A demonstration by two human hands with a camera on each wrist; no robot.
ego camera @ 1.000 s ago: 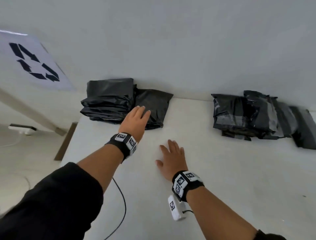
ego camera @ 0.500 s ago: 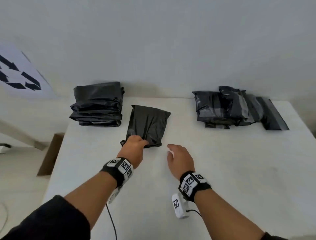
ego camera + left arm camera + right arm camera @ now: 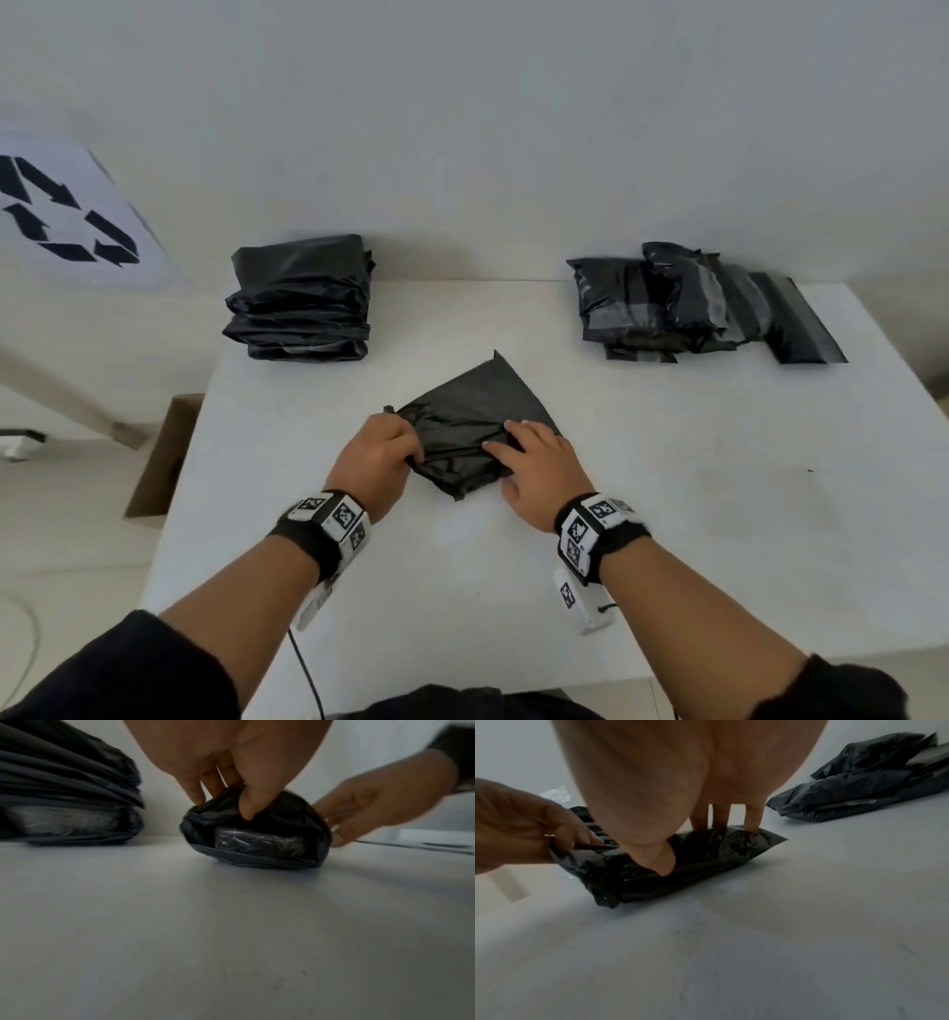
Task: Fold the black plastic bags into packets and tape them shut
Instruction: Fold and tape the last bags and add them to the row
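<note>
One black plastic bag (image 3: 472,411) lies crumpled and slanted on the white table (image 3: 719,488), just in front of me. My left hand (image 3: 405,447) pinches its left edge between thumb and fingers. In the left wrist view that hand (image 3: 223,805) lifts the bag (image 3: 257,841) at its open end, where a dark bundle shows inside. My right hand (image 3: 503,442) presses down on the bag's right side. The right wrist view shows its fingers (image 3: 721,817) straight and the thumb flat on the bag (image 3: 706,852).
A stack of flat black bags (image 3: 303,303) sits at the back left against the wall. A pile of taped black packets (image 3: 683,303) lies at the back right. A cardboard box (image 3: 164,457) stands on the floor to the left of the table.
My left hand pulled one bag from beside the back-left stack towards me, and it turned on the way. My right hand moved off the bare table onto the bag.
</note>
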